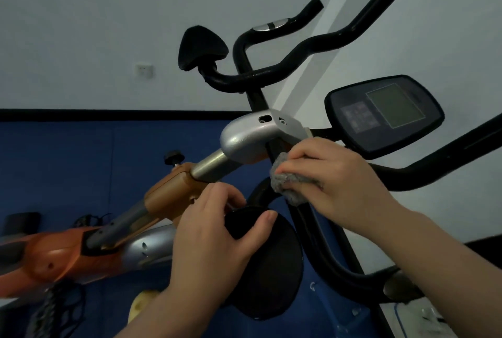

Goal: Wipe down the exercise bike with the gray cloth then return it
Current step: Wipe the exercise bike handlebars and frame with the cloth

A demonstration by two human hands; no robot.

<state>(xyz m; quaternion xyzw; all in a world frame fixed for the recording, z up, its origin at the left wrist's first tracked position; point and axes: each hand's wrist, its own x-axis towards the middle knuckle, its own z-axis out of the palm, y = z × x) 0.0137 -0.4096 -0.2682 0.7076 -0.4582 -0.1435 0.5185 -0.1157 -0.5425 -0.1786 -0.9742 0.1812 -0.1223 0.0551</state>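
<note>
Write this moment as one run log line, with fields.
step: wiping | right hand: holds gray cloth on black bar | left hand: grips black pad | cloth return: not yet

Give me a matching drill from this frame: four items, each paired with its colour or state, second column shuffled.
Items:
1. cloth
2. left hand
3. console
4. frame housing

States:
A. orange-brown
B. screen blank, upper right
C. gray, bunched in the right hand
D. fingers curled round a black round pad

Pairs: 1-C, 2-D, 3-B, 4-A
</note>
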